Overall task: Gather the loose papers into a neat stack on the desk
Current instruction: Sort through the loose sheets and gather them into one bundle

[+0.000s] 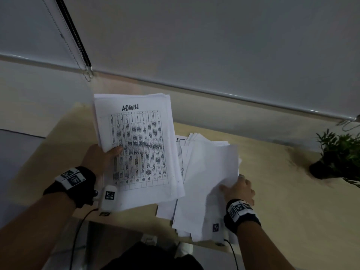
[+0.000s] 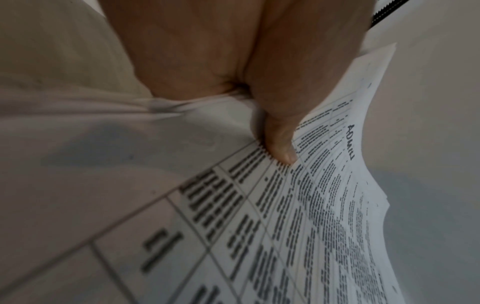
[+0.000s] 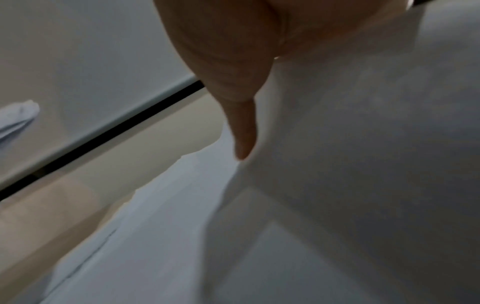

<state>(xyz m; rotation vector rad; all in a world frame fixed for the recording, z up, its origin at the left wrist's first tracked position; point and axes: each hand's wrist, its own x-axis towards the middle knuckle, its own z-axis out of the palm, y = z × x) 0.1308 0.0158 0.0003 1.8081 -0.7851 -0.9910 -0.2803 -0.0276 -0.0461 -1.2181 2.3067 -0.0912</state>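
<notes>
My left hand (image 1: 105,154) grips a thick bundle of papers (image 1: 140,149) by its left edge and holds it above the desk. Its top sheet carries a printed table under the handwritten word ADMIN. In the left wrist view my thumb (image 2: 280,144) presses on that top sheet (image 2: 298,216). To the right, a fanned pile of loose white sheets (image 1: 206,172) lies on the wooden desk (image 1: 292,201). My right hand (image 1: 236,189) pinches the right edge of the pile's upper sheets, thumb on top. The right wrist view shows the thumb (image 3: 242,133) against blank paper (image 3: 363,164).
A small potted plant (image 1: 339,158) stands at the desk's right rear. A roller blind (image 1: 194,45) with a bead chain (image 1: 85,69) hangs behind the desk. Some of the pile overhangs the desk's near edge. Cables run from both wrists down past my lap.
</notes>
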